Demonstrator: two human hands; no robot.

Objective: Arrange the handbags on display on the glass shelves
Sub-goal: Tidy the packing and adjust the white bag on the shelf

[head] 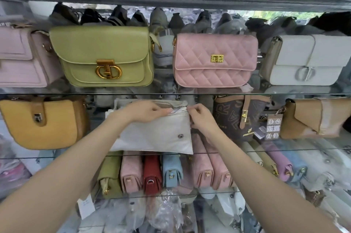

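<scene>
The white handbag [153,132] stands on the middle glass shelf [284,149], between a yellow bag [43,122] and a brown patterned bag [237,116]. Both arms reach forward to its open zipped top. The left hand [146,112] lies palm-down over the opening, fingers curled onto the edge. The right hand [201,116] pinches the bag's upper right corner, fingers bent tight.

bright, even daylight | soft glass reflections | edges bowed, slightly blurred
</scene>
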